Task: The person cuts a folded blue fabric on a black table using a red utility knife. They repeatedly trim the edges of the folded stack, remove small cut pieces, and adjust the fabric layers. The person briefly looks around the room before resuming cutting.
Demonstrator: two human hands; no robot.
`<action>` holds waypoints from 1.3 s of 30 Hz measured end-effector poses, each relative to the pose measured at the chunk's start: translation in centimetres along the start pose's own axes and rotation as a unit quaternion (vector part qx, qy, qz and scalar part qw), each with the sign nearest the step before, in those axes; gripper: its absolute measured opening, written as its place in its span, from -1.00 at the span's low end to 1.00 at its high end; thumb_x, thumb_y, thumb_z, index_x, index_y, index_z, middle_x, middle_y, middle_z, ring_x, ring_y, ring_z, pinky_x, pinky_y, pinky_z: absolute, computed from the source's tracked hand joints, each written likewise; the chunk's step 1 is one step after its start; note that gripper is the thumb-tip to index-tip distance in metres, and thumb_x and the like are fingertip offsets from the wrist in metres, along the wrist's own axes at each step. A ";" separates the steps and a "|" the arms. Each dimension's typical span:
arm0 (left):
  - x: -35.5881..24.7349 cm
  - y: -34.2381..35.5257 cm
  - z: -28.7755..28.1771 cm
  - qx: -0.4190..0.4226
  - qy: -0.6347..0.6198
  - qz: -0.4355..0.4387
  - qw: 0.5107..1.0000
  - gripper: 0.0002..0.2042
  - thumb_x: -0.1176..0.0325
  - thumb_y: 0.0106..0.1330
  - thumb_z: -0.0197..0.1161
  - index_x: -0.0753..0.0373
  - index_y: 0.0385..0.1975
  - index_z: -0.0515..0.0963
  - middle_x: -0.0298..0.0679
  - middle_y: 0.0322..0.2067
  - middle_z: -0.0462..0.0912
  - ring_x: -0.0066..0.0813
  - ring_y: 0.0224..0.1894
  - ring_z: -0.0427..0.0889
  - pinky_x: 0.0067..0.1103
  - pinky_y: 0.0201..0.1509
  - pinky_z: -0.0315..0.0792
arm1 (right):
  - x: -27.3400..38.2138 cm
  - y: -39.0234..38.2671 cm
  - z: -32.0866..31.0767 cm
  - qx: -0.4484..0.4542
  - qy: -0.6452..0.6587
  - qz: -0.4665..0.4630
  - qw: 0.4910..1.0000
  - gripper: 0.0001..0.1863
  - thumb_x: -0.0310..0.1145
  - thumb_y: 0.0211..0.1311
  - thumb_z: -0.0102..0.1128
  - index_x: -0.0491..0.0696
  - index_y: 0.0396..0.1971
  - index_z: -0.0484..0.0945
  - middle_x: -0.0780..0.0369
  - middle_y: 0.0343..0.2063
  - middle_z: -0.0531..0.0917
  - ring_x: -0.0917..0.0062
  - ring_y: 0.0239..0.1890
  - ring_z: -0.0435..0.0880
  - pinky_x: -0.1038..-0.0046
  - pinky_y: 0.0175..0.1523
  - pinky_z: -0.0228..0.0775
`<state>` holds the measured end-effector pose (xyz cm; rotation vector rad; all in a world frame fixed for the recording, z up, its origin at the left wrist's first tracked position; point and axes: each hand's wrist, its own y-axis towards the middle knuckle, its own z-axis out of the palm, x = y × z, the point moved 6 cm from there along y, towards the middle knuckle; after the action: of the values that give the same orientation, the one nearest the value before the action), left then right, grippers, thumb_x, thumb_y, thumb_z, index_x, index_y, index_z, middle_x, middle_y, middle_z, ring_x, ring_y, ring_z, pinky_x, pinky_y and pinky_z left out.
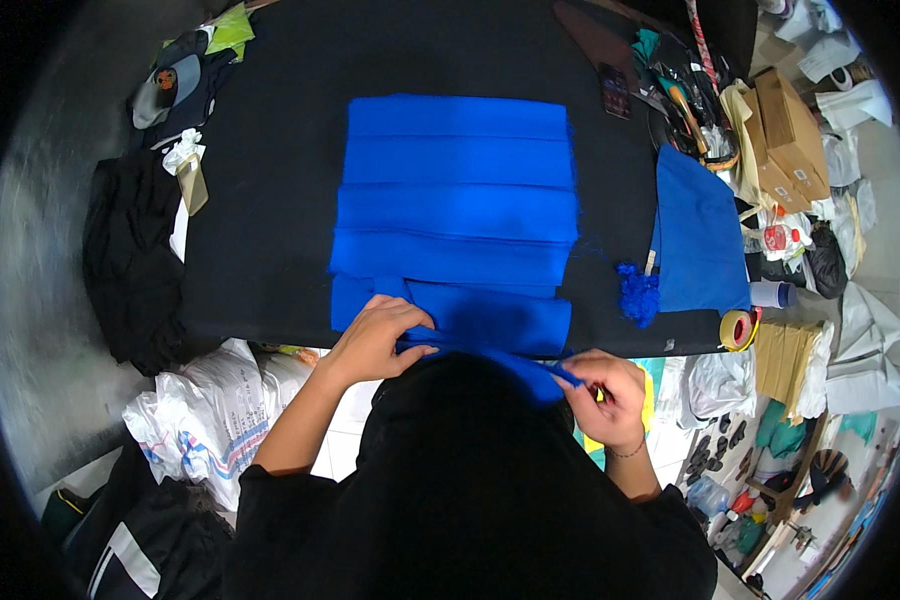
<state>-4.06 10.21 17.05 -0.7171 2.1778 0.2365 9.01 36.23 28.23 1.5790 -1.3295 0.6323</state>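
A large blue cloth (458,160) with several crosswise folds or seams lies flat on the black table, its right side frayed. At the table's near edge, a narrower blue piece (500,317) lies across its lower end. My left hand (378,338) grips the left part of this near piece, fingers on top and thumb at its edge. Between the fingertips of my right hand (610,392) is the right end of the same cloth, drawn toward me over the table edge. My black-clothed body hides the part between the hands.
Right of the cloth lie a blue fabric piece (698,235), a blue thread tangle (639,294), a tape roll (735,329) and a phone (614,90). A black garment (130,260) and a cap (160,95) lie left. White sacks (215,410) stand below the table's left.
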 end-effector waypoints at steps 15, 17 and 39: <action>9.2 -4.0 -0.5 -0.034 -0.291 -0.047 0.955 -0.81 0.61 0.27 0.28 0.31 -0.16 0.73 -0.15 -0.05 0.82 -0.20 -0.01 0.77 -0.41 0.16 0.57 | 8.6 0.7 -1.4 -0.207 0.080 -0.018 0.975 -0.75 -0.43 0.14 0.56 -0.17 -0.40 0.59 0.08 -0.44 0.76 0.48 -0.52 0.66 0.48 -0.37 0.48; 9.3 -2.8 0.3 -0.039 -0.255 -0.038 0.965 -0.83 0.54 0.33 0.32 0.33 -0.13 0.71 -0.12 -0.06 0.82 -0.31 0.00 0.77 -0.41 0.16 0.56 | 9.6 1.6 -1.3 -0.163 0.003 0.007 0.987 -0.74 -0.48 0.12 0.59 -0.16 -0.35 0.59 0.13 -0.45 0.75 0.45 -0.40 0.71 0.46 -0.25 0.54; 3.3 4.0 10.6 0.130 -0.377 0.039 0.916 -0.45 0.12 0.05 0.74 0.28 -0.03 0.70 -0.22 -0.12 0.78 -0.45 0.00 0.69 -0.47 0.14 0.51 | 19.1 2.5 -5.7 -0.313 -0.165 -0.022 0.935 -0.84 -0.41 0.45 0.31 -0.14 -0.23 0.50 0.26 -0.32 0.60 0.65 -0.28 0.53 0.56 -0.05 0.34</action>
<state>-1.13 16.29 7.37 -0.3058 1.4548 0.2125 12.94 32.65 47.63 1.2016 -1.5376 -0.1075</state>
